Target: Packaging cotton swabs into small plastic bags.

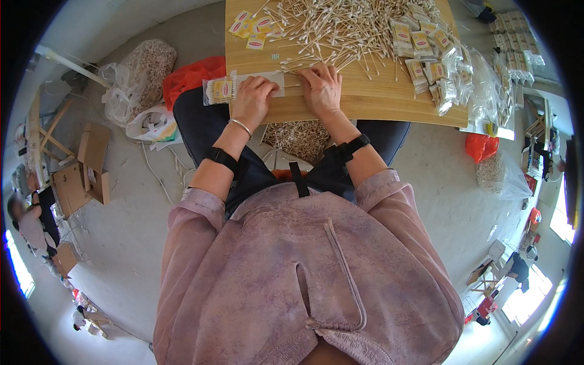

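Observation:
My left hand [254,100] is closed on a clear plastic bag of cotton swabs [219,91] at the table's near left edge. A yellow and white card shows inside, and the bag's clear end reaches out past my fingers on the right. My right hand [322,88] has its fingers bent together at the near edge of the loose pile of cotton swabs [340,30]. From its thumb side a single cotton swab [292,86] points toward the bag. The fingertips of both hands are partly hidden.
Yellow and white cards [256,41] lie at the table's far left. Filled swab packets [435,67] are heaped on its right side. Below the table edge sits a container of swabs [296,140]. A big bag of swabs [146,70] and cardboard boxes [85,176] stand left.

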